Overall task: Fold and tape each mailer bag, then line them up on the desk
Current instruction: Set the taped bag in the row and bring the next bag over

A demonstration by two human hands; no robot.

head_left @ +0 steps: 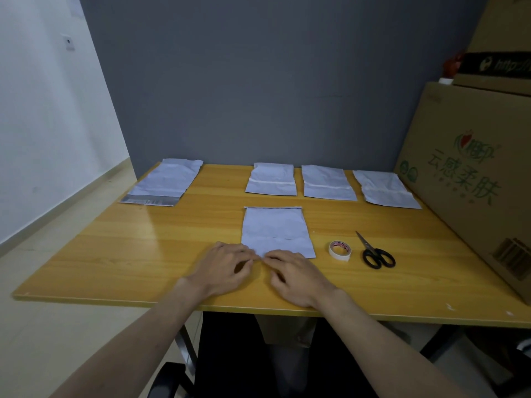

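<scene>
A white mailer bag (275, 229) lies flat in the middle of the wooden desk (115, 248). My left hand (227, 265) and my right hand (293, 275) meet at its near left corner, fingertips pinching the bag's near edge. Three folded, taped mailer bags lie in a row along the back: one (271, 179), a second (327, 182), a third (385, 189). An unfolded mailer with a grey adhesive strip (165, 182) lies at the back left. A roll of tape (340, 250) and black-handled scissors (375, 252) lie to the right of the bag.
A large cardboard box (474, 179) stands on the desk's right side, with more boxes stacked above it. A grey partition wall (258, 81) closes the back. A black chair (172, 380) shows below the desk's near edge.
</scene>
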